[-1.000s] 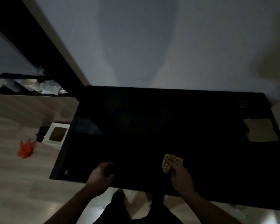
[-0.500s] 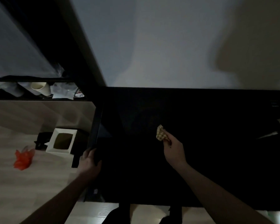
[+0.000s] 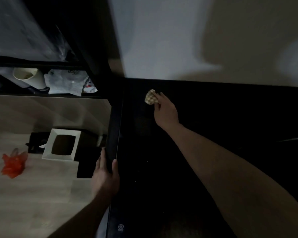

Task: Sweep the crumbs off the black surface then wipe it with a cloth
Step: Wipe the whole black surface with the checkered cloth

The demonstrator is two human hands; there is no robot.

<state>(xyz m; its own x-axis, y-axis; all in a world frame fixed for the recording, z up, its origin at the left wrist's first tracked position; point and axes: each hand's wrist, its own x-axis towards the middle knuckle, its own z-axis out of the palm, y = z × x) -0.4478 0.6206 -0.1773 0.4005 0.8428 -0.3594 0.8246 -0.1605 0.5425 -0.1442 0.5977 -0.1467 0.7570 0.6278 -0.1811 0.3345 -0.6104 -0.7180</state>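
Observation:
The black surface (image 3: 196, 169) fills the right half of the dim head view, with a few pale specks near its middle. My right hand (image 3: 165, 112) reaches to the far left corner and pinches a small checked cloth (image 3: 150, 97) against the surface. My left hand (image 3: 105, 177) grips the left edge of the black surface, thumb on top and fingers curled under the rim.
A white box with a square window (image 3: 62, 145) and a black box stand on the floor to the left, beside an orange plastic bag (image 3: 13, 163). A shelf at the upper left holds a paper cup (image 3: 29, 78) and plastic wrappers. A pale wall rises behind the surface.
My right hand has carried the cloth from the near edge up to the far left corner. My left hand moved from the front edge to the left edge.

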